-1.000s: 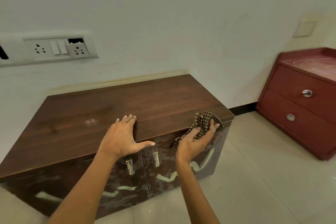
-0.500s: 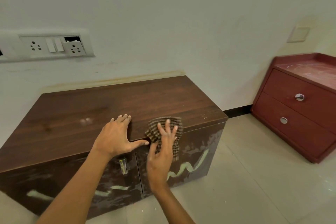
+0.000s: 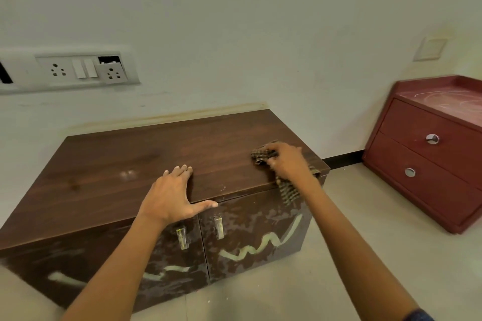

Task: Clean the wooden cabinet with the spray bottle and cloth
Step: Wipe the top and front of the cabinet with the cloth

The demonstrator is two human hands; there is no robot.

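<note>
Right hand (image 3: 288, 163) grips cloth (image 3: 285, 189) on cabinet (image 3: 125, 164); left hand (image 3: 169, 197) rests flat.

We see a plain home room, a low wooden cabinet (image 3: 130, 164) against a white wall, a red drawer chest (image 3: 430, 164), wall sockets (image 3: 83, 69), a pale floor (image 3: 365, 255)

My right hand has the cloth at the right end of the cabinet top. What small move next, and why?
Probably sweep the cloth leftward along the cabinet top toward the pale smudge near the left hand; the right hand grips it at the right end.
</note>
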